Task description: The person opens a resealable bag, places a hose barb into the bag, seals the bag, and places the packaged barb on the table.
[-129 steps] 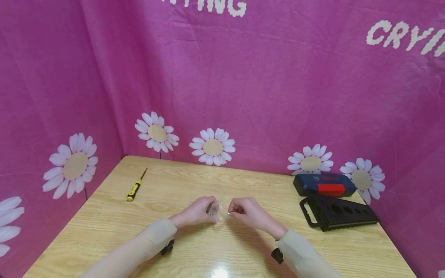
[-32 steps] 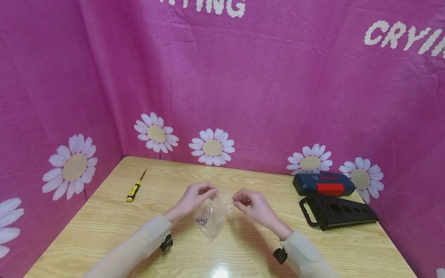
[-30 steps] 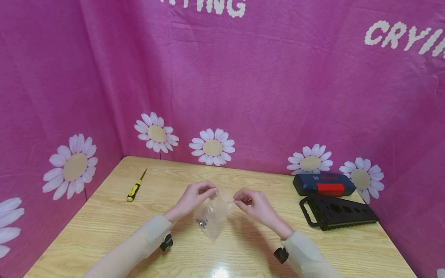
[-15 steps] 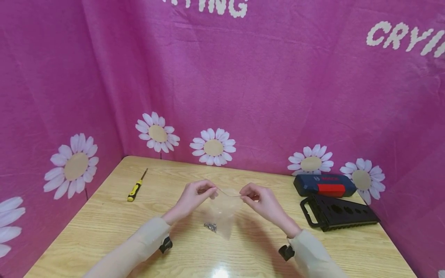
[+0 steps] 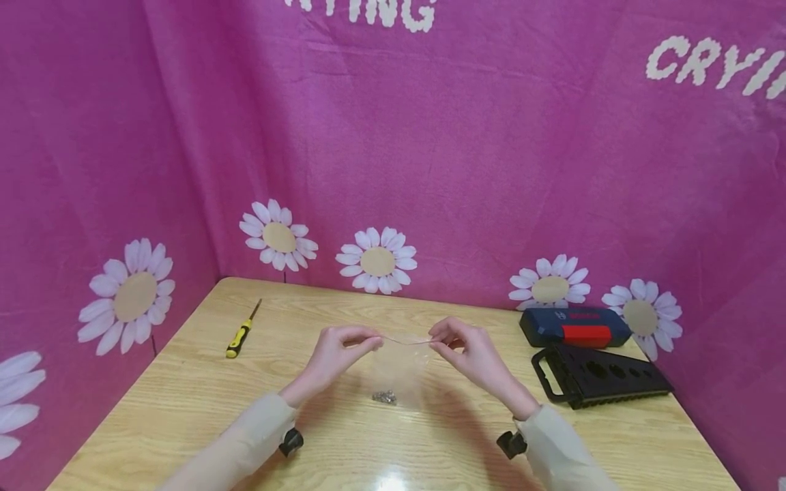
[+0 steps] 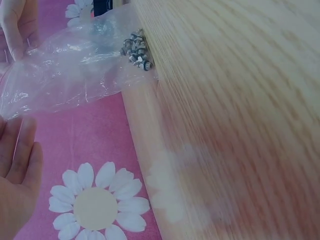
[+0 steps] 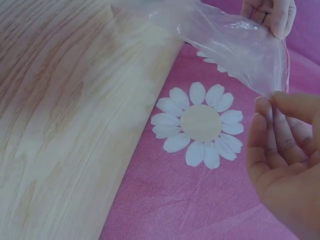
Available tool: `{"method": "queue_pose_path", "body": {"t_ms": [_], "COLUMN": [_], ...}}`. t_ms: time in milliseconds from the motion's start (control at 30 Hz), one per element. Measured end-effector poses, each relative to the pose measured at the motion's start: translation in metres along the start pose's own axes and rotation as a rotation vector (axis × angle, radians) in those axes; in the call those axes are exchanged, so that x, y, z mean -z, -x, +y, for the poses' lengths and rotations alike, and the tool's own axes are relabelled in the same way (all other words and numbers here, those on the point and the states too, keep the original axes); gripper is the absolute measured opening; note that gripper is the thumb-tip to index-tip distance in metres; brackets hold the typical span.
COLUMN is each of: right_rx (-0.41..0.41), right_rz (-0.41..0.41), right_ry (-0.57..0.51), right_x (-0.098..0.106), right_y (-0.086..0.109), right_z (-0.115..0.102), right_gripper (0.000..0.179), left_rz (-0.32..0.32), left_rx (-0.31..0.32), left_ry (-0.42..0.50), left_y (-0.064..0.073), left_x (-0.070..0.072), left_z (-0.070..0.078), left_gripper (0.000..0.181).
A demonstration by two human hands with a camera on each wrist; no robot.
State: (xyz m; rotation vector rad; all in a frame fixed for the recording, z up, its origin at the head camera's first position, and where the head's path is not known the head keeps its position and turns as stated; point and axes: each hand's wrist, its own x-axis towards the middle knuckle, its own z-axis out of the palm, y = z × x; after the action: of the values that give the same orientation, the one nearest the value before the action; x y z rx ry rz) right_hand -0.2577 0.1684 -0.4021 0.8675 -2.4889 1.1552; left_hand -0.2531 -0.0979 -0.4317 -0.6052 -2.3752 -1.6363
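Observation:
A clear zip bag [image 5: 402, 372] hangs between my two hands over the table, its top edge with a reddish line stretched across. Small metal screws [image 5: 385, 397] are gathered at the bottom of the bag; the left wrist view shows these screws [image 6: 136, 50] close up, some with dark rings. My left hand [image 5: 334, 354] pinches one top corner between thumb and forefinger. The other top corner is pinched by my right hand [image 5: 471, 354]. In the right wrist view, the thumb and index finger of the right hand [image 7: 290, 140] meet at the bag's corner.
A yellow and black screwdriver [image 5: 239, 339] lies at the left of the wooden table [image 5: 307, 310]. At the right are a blue and red Bosch case [image 5: 574, 326] and a black holder with round holes [image 5: 604, 376]. A pink flowered curtain [image 5: 430, 170] surrounds the table.
Earlier the bag was bunched in my left hand; now it hangs unfolded. My hands have moved apart, stretching its top edge, and the screws have shifted right with the bag.

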Motion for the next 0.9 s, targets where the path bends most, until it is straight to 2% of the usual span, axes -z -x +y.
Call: {"method": "queue_pose_path", "body": {"t_ms": [233, 400, 667, 900], "right_rx": [0.017, 0.008, 0.006, 0.066], "right_rz": [0.008, 0.014, 0.051, 0.055], "right_ry": [-0.023, -0.006, 0.042, 0.08], "right_x": [0.004, 0.005, 0.005, 0.006], "right_y": [0.007, 0.013, 0.015, 0.016], "right_z": [0.002, 0.0, 0.001, 0.002], "right_gripper": [0.014, 0.006, 0.002, 0.002], "left_rz": [-0.017, -0.011, 0.025, 0.032], "left_rx": [-0.057, -0.084, -0.101, -0.103], "left_ry": [-0.016, -0.051, -0.036, -0.02], "left_y": [0.006, 0.008, 0.009, 0.008], "left_x": [-0.001, -0.002, -0.006, -0.008], "left_z": [0.004, 0.003, 0.007, 0.008], "left_gripper": [0.018, 0.016, 0.01, 0.009]}}
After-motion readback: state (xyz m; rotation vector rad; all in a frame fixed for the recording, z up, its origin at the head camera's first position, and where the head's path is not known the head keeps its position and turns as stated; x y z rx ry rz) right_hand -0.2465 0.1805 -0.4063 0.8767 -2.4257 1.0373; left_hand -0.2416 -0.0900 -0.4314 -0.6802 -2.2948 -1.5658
